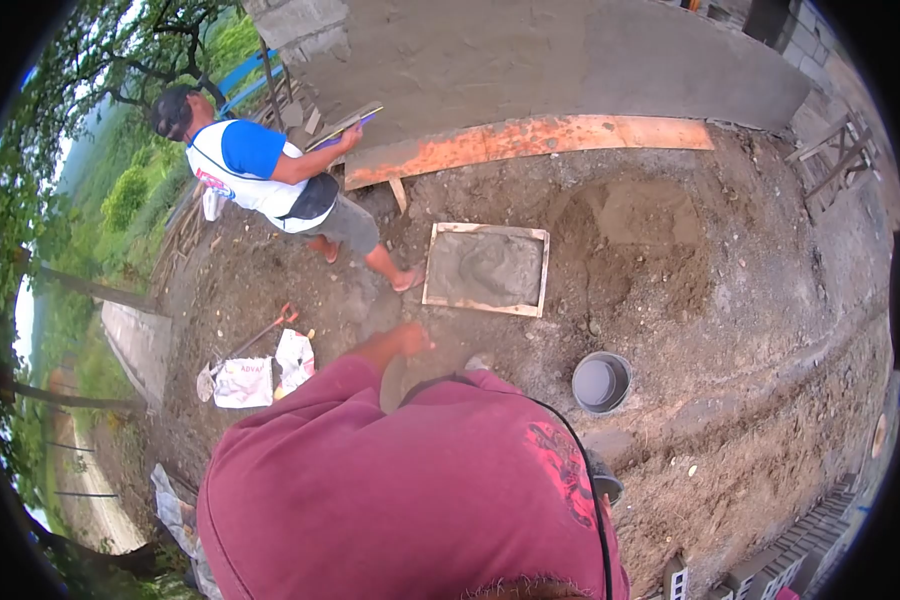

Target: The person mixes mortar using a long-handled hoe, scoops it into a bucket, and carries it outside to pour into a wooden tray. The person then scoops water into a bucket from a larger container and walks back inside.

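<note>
My left hand [410, 339] reaches out past the maroon shirt [390, 480], above the dirt and nearest to the low wooden frame [433, 265]. Its fingers are too small and unclear to read, and I see no object in it. Wet grey mortar [485, 267] fills the frame, with a swirled hollow in its surface. My right hand does not show; the shirt covers that side. A dark bucket [607, 480] partly appears beside the shirt's right edge. Farther forward stands a round bucket [601, 382] with grey contents.
Another person [260, 170] stands at the left, holding a long flat tool [350, 130]. An orange-stained plank [530, 137] runs along the plastered wall [570, 60]. Sacks [243, 383] and a shovel [260, 335] lie at left. Hollow blocks [780, 575] are stacked at lower right.
</note>
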A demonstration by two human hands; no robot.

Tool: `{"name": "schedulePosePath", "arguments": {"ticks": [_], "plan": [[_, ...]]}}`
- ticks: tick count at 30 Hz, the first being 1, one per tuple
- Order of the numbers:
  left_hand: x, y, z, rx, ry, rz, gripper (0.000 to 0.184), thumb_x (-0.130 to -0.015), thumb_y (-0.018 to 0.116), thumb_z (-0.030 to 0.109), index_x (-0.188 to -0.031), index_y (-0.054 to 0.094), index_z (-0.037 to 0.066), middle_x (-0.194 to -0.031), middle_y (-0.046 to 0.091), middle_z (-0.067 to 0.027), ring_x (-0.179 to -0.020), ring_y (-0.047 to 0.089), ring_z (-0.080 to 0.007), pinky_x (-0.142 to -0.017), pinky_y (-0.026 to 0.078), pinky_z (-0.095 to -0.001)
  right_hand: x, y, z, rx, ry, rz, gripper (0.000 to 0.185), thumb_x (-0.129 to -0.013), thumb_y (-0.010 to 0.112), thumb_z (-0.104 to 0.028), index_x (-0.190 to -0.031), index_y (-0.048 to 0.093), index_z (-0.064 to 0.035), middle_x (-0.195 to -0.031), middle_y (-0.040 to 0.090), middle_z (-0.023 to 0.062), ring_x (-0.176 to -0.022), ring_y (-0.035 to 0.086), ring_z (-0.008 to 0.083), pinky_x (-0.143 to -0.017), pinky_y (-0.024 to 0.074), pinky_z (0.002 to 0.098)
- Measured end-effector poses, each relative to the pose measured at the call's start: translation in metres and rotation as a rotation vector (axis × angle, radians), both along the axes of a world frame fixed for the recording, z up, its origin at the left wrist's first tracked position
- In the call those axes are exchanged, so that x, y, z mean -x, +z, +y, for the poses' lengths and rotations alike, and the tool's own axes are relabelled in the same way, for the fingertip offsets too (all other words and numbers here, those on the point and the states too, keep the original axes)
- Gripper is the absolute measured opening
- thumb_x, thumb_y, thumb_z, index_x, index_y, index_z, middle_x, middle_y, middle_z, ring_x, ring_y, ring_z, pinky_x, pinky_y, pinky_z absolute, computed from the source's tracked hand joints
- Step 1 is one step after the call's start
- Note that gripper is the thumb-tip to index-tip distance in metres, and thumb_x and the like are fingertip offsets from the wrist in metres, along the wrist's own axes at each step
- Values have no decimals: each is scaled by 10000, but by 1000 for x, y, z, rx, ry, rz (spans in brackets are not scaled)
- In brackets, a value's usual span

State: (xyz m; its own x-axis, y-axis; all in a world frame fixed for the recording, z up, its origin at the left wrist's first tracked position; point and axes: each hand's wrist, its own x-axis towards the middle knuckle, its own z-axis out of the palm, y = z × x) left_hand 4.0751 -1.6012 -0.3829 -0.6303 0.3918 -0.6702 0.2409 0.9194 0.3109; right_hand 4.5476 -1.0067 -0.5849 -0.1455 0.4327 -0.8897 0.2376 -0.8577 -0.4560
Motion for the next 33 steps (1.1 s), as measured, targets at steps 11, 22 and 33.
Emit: {"name": "schedulePosePath", "arguments": {"ticks": [11,22,33], "plan": [[-4,7,9,3,12,-39,492,-931,518,480,-1159,679,75,-1154,652,-215,-1090,601,-394,-941,461,-454,6,32,-21,-8,-17,50,260,-967,533,-371,-1024,593,-124,-896,636,-9,-698,581,160,-542,421,291],[-2,6,15,-26,-40,-39,493,-961,472,472,-1094,690,50,-1139,641,-220,-1087,587,-394,-955,441,-475,6,58,-21,219,7,52,315,-971,511,-407,-1066,587,-116,-993,631,37,-783,584,234,-620,473,362],[18,8,20,-38,-73,-30,465,-943,500,453,-1057,692,45,-1079,657,-209,-1038,599,-402,-916,453,-478,28,83,-39,170,-64,1,276,-964,516,-407,-869,569,-154,-697,542,-17,-527,458,168,-518,429,329]]}}
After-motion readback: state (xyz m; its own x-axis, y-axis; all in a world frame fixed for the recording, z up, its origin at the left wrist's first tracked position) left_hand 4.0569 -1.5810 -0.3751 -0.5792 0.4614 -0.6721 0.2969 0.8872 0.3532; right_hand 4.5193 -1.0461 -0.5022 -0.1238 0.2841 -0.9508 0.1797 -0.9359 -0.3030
